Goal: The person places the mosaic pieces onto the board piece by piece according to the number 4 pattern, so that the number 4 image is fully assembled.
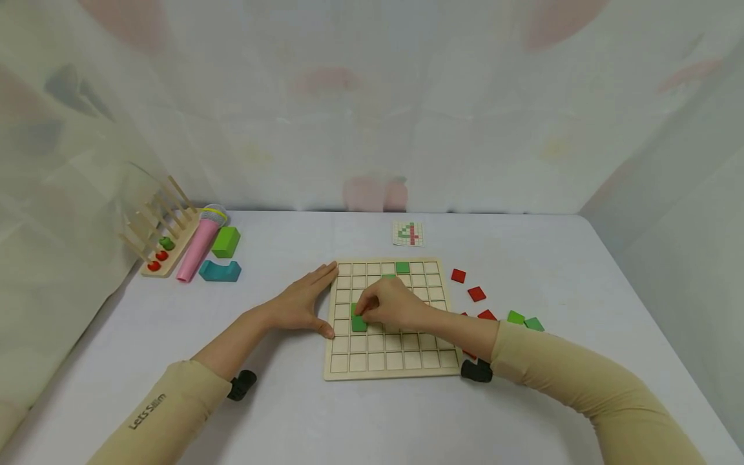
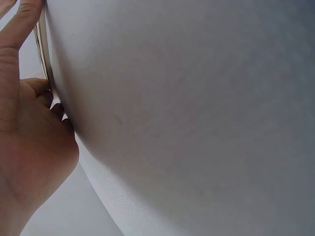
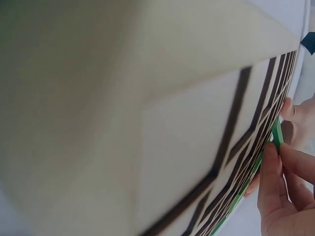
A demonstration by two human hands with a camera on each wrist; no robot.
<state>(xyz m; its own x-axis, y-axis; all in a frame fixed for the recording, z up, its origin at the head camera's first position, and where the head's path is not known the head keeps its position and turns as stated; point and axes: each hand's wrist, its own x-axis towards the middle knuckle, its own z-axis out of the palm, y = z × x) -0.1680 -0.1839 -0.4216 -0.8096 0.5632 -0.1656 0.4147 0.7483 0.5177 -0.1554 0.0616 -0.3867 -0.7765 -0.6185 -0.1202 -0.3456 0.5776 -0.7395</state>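
A light wooden grid board (image 1: 401,373) lies on the white table. My left hand (image 1: 298,302) is at its left edge, fingers and thumb spread and touching the rim. Over the left part of the grid, my right hand (image 1: 395,303) pinches a green square tile (image 3: 277,133) between thumb and fingertips. That tile stands tilted against the board in the right wrist view. Another green tile (image 1: 402,267) sits in the top row. More green shows partly behind the right hand. The left wrist view catches the left hand (image 2: 29,128) beside the board's edge.
Red tiles (image 1: 476,294) and green tiles (image 1: 533,324) lie right of the board, some behind the right forearm. A pattern card (image 1: 409,234) is behind it. At the left are a pegged stand (image 1: 174,248), pink toy microphone (image 1: 199,248), green block (image 1: 226,242) and teal block (image 1: 220,271).
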